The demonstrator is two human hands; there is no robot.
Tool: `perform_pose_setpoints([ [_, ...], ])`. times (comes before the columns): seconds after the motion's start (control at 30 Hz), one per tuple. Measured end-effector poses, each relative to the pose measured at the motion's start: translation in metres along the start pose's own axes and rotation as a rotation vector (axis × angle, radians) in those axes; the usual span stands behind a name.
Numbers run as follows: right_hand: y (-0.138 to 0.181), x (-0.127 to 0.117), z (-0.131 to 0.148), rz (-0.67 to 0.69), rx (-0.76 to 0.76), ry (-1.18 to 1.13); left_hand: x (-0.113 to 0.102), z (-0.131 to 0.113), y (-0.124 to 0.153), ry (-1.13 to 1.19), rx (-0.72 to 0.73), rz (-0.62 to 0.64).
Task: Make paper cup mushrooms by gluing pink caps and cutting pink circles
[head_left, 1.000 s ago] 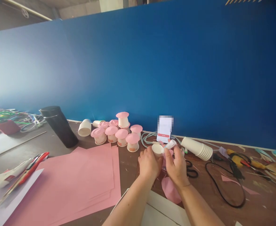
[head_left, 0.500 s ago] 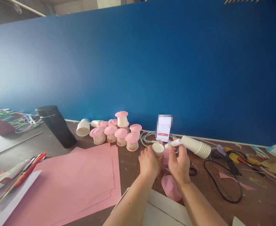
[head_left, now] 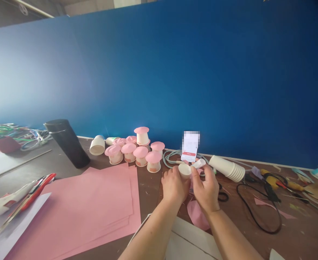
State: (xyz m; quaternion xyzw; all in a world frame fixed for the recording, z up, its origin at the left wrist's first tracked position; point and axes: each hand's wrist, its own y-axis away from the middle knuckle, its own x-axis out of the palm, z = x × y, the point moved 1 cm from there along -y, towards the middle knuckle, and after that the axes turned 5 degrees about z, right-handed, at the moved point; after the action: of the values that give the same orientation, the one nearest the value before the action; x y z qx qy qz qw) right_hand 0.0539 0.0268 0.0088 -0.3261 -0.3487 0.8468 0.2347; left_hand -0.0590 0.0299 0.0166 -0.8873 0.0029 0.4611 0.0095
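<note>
My left hand [head_left: 173,186] is closed around a small white paper cup [head_left: 184,169], its open mouth turned up toward me. Pinched in my right hand [head_left: 206,187] is a small white tube [head_left: 199,164], with its narrow end at the cup's rim; whether they touch is hard to tell. A round pink paper piece [head_left: 198,215] lies on the table below my right wrist. To the left stand several upturned paper cups topped with pink paper discs [head_left: 153,157]. Right of my hands, a nested stack of white cups [head_left: 227,168] lies on its side.
Pink paper sheets [head_left: 94,206] cover the table at left, with a red-handled tool [head_left: 38,191] beside them. A black tumbler [head_left: 67,144] stands behind. A lit phone [head_left: 190,146] leans near the blue partition [head_left: 159,72]. A black cable [head_left: 256,224] loops at right.
The white tube has swung in my right hand and now points more toward me, nearer the cup's rim. My left hand still holds the cup. The view has shifted slightly.
</note>
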Motion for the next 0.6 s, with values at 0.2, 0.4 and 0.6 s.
perform_pose_setpoints([
  [0.2, 0.0, 0.002, 0.005, 0.075, -0.031, -0.049, 0.0, -0.002, 0.002, -0.017, 0.015, 0.004],
  [0.4, -0.005, 0.005, 0.003, 0.087, -0.02, -0.048, 0.001, -0.002, 0.003, -0.037, 0.026, -0.006],
  [0.6, -0.011, 0.005, 0.003, 0.104, -0.05, -0.024, 0.002, -0.002, 0.004, -0.037, 0.051, -0.027],
])
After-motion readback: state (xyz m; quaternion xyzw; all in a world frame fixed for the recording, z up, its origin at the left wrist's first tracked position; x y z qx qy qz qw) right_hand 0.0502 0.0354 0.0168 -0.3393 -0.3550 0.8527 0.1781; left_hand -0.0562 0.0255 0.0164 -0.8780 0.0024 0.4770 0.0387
